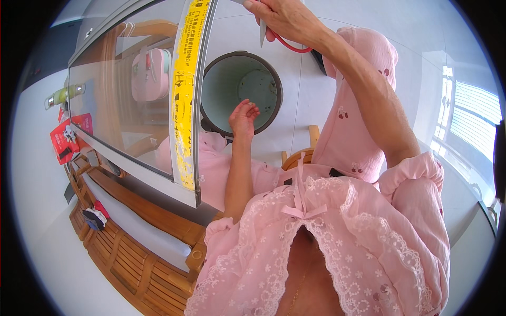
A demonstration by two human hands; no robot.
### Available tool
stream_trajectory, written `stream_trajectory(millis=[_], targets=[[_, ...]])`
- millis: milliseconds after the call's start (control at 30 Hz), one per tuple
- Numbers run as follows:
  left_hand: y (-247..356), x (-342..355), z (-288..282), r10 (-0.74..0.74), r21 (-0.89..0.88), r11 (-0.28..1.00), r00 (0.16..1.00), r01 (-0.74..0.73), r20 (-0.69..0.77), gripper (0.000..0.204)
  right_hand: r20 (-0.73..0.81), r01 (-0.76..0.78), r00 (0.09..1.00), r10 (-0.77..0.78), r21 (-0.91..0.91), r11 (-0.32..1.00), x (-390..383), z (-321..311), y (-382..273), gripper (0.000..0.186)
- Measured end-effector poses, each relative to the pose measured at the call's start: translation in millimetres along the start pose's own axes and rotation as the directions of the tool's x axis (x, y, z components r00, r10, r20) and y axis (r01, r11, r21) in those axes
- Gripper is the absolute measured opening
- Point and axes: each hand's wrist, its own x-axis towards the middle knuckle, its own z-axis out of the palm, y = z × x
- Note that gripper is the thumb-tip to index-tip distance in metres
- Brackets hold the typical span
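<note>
My right hand (274,18) is closed on a thin metal tool (262,32) with a curved red handle (298,48), at the top corner of a glass panel's aluminium frame (190,194). A torn yellow label strip (184,110) runs along that frame's right side. The framed glass (110,137) stands to the left of my hands. My left hand (243,117) has loosely curled fingers, slightly apart, with nothing visible in them, above a dark-rimmed bucket (276,79) with a pale inside, on the tiled floor.
My pink-clad leg (358,131) is at the right. A wooden bench (126,247) with a grey cushion (147,224) and small cloths (95,216) runs along the lower left. A red bag (68,142) and green bottle (66,95) are at the left. A pink case (147,73) shows through the glass.
</note>
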Motion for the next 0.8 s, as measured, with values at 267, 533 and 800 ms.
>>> stream_trajectory(millis=[267, 533, 800], targets=[[2.6, -2.9, 7.2, 0.010, -0.029, 1.000, 1.000, -0.011, -0.018, 0.023, 0.008, 0.003, 1.000, -0.003, 0.003, 1.000, 0.1, -0.5, 1.6, 0.038], [-0.1, 0.4, 3.4, 0.029, -0.057, 0.998, 0.999, -0.030, -0.019, 0.024, 0.007, 0.019, 1.000, -0.019, 0.001, 1.000, 0.5, 0.4, 1.5, 0.037], [-0.7, 2.1, 0.1, -0.003, -0.023, 1.000, 1.000, 0.004, 0.027, 0.019, 0.014, 0.027, 1.000, -0.026, -0.030, 0.999, -0.4, 0.5, -0.3, 0.039]])
